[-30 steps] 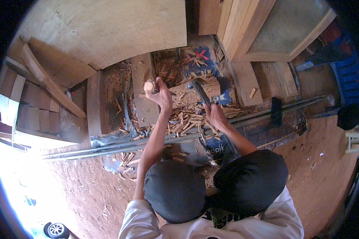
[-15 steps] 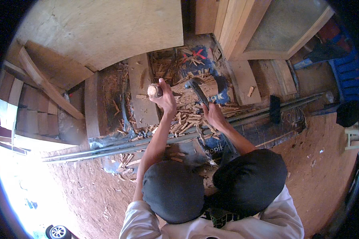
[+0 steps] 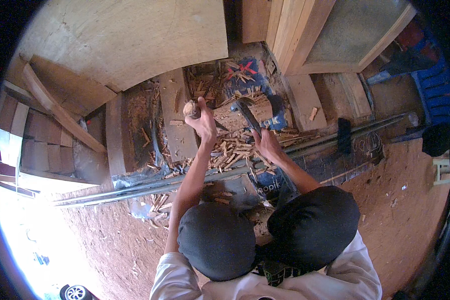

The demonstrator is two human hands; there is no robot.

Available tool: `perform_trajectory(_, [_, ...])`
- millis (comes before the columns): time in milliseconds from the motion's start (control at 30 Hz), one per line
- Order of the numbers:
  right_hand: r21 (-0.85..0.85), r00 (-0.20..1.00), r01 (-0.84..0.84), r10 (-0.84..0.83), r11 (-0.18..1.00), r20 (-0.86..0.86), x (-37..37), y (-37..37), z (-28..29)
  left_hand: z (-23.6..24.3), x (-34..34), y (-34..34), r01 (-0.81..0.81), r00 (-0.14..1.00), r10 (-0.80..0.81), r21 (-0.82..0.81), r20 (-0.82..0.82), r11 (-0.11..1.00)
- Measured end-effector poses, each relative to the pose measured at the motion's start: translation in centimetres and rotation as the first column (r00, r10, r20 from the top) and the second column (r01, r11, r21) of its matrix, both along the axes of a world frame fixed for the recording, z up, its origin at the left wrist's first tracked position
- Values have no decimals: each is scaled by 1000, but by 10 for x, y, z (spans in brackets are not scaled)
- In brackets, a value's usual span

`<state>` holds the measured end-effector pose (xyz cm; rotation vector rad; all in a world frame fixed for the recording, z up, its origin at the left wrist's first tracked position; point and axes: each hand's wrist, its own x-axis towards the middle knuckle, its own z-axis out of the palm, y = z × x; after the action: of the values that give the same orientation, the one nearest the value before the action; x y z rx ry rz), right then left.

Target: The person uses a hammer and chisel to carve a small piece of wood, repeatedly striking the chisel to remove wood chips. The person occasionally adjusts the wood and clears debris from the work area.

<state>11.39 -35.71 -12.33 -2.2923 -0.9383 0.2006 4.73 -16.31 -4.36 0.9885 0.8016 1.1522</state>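
Observation:
My left hand (image 3: pixel 204 123) is closed around a stout wooden piece (image 3: pixel 190 109), whose pale, rough round end faces up. A dark tapering end of it pokes out on the right side of the hand; its exact kind does not show. My right hand (image 3: pixel 269 145) grips the handle of a dark hammer (image 3: pixel 245 113), its head pointing away from me and to the left. The two tools are apart. Beneath them lies a pale brown wood surface (image 3: pixel 230 119) strewn with splinters, partly hidden by my hands.
Wood chips (image 3: pixel 232 152) pile up between my forearms. Long metal pipes (image 3: pixel 150 190) run crosswise in front of my knees. Boards (image 3: pixel 172 120) lie left of the chips. A large plywood sheet (image 3: pixel 135 40) and a wooden frame (image 3: pixel 297 45) stand beyond; a blue plastic chair (image 3: pixel 432 92) is far right.
My left hand has shifted slightly left and turned, so the dark tapering end shows more clearly. My right hand and the hammer have barely moved.

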Motion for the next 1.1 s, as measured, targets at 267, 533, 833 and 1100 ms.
perform_trajectory(267, [29,998,53,-52,998,-41,-1,3,3,22,-9,10,-290,956,293,-135,2,947])
perform_trajectory(533, [-1,997,59,-59,998,-55,-4,3,17,31,-39,30,-176,979,176,-7,103,984])
perform_trajectory(833, [-86,990,62,-73,994,-121,0,5,19,30,-48,37,-187,980,188,-13,60,982])
perform_trajectory(1100, [-93,975,38,-58,995,-215,1,4,20,16,-45,25,-66,997,65,19,40,998])
